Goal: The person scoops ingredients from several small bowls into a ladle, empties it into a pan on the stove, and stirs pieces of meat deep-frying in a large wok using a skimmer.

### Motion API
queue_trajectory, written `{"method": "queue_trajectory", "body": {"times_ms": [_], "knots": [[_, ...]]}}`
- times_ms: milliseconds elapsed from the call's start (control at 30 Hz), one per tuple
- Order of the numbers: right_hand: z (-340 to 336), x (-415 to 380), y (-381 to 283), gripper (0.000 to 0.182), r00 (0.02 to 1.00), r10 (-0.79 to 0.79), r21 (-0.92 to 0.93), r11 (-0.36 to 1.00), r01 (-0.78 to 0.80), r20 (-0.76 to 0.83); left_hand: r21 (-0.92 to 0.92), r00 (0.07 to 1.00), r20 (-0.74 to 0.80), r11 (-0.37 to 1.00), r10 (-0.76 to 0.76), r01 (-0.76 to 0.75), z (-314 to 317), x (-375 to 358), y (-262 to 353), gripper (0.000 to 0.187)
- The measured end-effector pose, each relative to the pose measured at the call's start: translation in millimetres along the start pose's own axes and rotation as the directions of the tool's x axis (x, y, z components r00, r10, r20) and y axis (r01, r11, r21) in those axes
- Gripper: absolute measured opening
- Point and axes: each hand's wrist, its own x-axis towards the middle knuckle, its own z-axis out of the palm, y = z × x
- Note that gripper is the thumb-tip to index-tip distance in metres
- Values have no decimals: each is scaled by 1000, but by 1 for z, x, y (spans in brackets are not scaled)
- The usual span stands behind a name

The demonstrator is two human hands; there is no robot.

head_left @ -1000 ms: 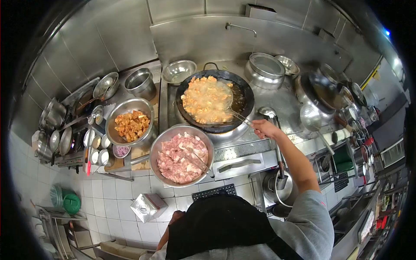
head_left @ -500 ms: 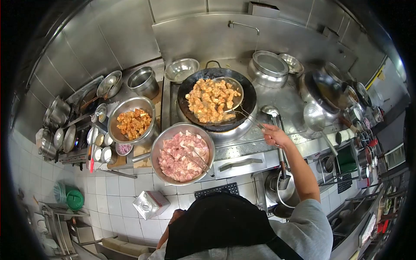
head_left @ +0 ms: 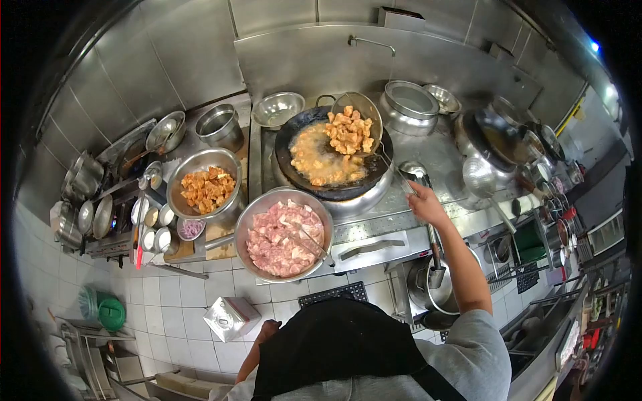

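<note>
My right hand (head_left: 425, 203) is closed round the handle of a wire skimmer (head_left: 372, 112). Its tilted basket carries a heap of browned fried meat pieces (head_left: 349, 131) above the black wok (head_left: 286, 148). More pieces lie in the bubbling oil (head_left: 314, 159) below. My left hand (head_left: 270, 329) hangs low beside the black apron, shadowed and partly hidden, so its fingers cannot be made out. In front of the wok, a steel pan (head_left: 239, 230) of raw pink meat (head_left: 284, 240) has tongs (head_left: 309, 242) lying in it.
Left of the wok stands a steel bowl (head_left: 175, 180) of fried pieces, near small cups and a bowl of chopped purple onion (head_left: 191, 229). A ladle (head_left: 413, 171) lies right of the wok. A lidded pot (head_left: 411, 107) stands behind it. A square tin (head_left: 231, 319) sits on the floor.
The skimmer has come up out of the oil, tilted and scooping a heap of fried pieces. Fewer pieces remain spread in the wok. My left hand shows slightly more beside the apron.
</note>
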Motion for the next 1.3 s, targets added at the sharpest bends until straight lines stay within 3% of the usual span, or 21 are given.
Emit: {"method": "queue_trajectory", "body": {"times_ms": [100, 200, 233, 300, 367, 400, 500, 533, 600, 667, 733, 767, 867, 933, 967, 1133, 1233, 1300], "knots": [[10, 2, -4, 43, 997, -81, -158, 984, 78, -16, -22, 1000, 25, 1000, -17, 17, 24, -3, -12, 30], [16, 13, 3, 40, 898, -437, -427, 821, 378, -46, -28, 995, 34, 995, -94, 95, 43, -2, -17, 30], [18, 4, -13, 39, 969, -235, -266, 942, 206, -80, -28, 991, 33, 991, -133, 134, 51, -8, -17, 30], [24, -8, -49, 37, 984, -104, -263, 963, 62, -146, -70, 986, 110, 989, -126, 134, 22, -18, -6, 29], [15, 1, -51, 37, 972, -190, -329, 934, 137, -135, -196, 980, 184, 974, -80, 116, -5, -26, 0, 29], [12, 4, -56, 37, 963, -234, -362, 916, 172, -133, -220, 990, 136, 973, -41, 71, -5, -27, -3, 30], [3, 2, -82, 37, 895, -420, -675, 705, 218, -149, -337, 983, 117, 925, -145, 176, -8, -37, 1, 30], [-2, 3, -87, 36, 915, -367, -676, 718, 165, -167, -265, 992, 88, 958, -90, 111, -7, -36, -2, 30], [-14, 9, -82, 34, 894, -422, -745, 643, 176, -153, -112, 999, 43, 993, 31, -26, 7, -34, -13, 30], [-18, 8, -82, 30, 896, -419, -744, 644, 178, -149, -148, 995, 81, 986, -61, 73, 8, -35, -10, 29], [-29, 17, -59, 28, 915, -385, -825, 551, 126, -117, -226, 979, 62, 953, -192, 201, 5, -42, 2, 29], [-31, 23, -47, 28, 924, -369, -860, 499, 104, -102, -214, 980, 63, 957, -188, 197, 13, -39, -2, 29], [-20, 23, -24, 30, 1000, -16, -612, 791, 8, -7, -83, 994, 11, 990, -113, 113, 75, -26, -23, 29], [3, 12, -39, 23, 972, 235, -266, 937, -226, 1, -75, 995, 15, 992, -97, 98, 77, -29, -18, 30], [12, 6, -49, 20, 934, 354, -79, 934, -350, 41, -70, 993, 50, 991, -110, 113, 80, -30, -20, 30], [-1, 22, -20, 31, 891, 394, 282, 849, -447, 227, -284, 973, 117, 933, -197, 223, -5, -47, 10, 32], [17, 17, -14, 32, 871, 396, 408, 772, -487, 289, -185, 954, 184, 945, -237, 271, 7, -41, 1, 33], [12, 17, -14, 32, 859, 360, 508, 695, -508, 365, -182, 973, 157, 964, -168, 196, 3, -42, -1, 34]]}}
